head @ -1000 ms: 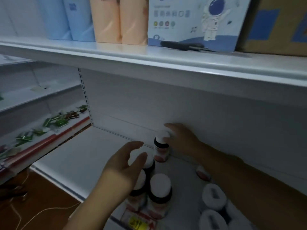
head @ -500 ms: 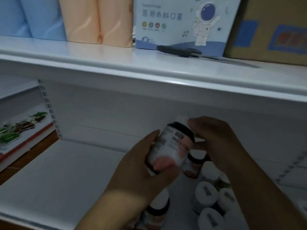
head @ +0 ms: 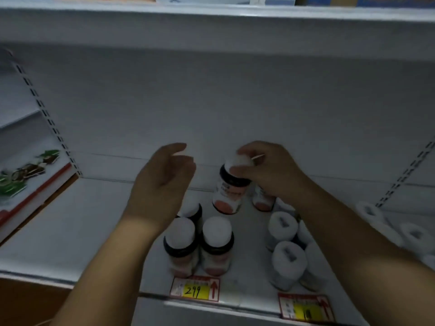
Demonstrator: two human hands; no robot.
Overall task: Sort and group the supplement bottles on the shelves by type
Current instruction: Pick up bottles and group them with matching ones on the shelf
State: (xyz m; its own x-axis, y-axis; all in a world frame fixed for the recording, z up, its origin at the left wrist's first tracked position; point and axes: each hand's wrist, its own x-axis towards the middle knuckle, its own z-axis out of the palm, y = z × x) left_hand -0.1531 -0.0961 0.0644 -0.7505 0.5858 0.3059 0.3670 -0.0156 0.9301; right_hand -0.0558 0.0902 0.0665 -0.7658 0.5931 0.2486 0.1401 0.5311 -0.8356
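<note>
Fingers of the right hand (head: 270,170) pinch the white cap of a supplement bottle (head: 229,189), holding it tilted, its base just above the white shelf (head: 77,231) near the back wall. The bottle has a dark collar under the cap, a pale label with small print too blurred to read, and a pinkish-orange band at the bottom. The left hand (head: 162,182) hovers beside it with fingers loosely extended, gripping nothing. Below that hand three matching bottles (head: 216,245) stand upright in a tight cluster at the shelf's front, over a yellow price tag (head: 195,289) reading 299. Another of the same kind (head: 262,198) stands partly hidden behind the right wrist. To the right, a separate group of white-capped bottles (head: 286,262) (darker labels, each cap with a small mark) stands above a second tag (head: 306,308).
</note>
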